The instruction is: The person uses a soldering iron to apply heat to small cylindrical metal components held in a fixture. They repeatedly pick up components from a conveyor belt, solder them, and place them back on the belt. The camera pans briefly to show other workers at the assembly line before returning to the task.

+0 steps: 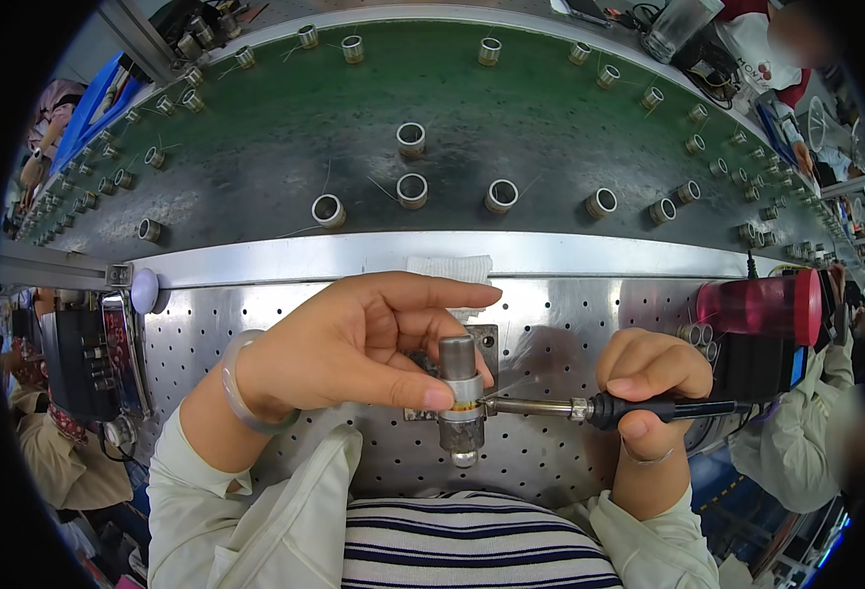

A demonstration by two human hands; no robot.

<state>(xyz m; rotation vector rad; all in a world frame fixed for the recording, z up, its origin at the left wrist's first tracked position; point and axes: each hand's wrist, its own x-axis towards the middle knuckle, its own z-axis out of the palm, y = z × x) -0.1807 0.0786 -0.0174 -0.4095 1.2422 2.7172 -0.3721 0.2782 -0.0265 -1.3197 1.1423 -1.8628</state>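
My left hand is closed around a short metal ring, its thumb on the near side and fingers behind. The ring sits on an upright grey metal post with a rounded silver lower end. A narrow amber-coloured band shows at the ring's lower part. In my right hand is a soldering iron with a black handle, held nearly level. Its tip reaches the ring's right side by the amber band. Behind the post, a metal bracket is partly hidden by my left fingers.
Beyond the perforated metal bench runs a green conveyor belt carrying several metal rings with thin wires. A folded white cloth lies at the bench's far edge. A red cylinder stands right; a black device sits left. People work nearby.
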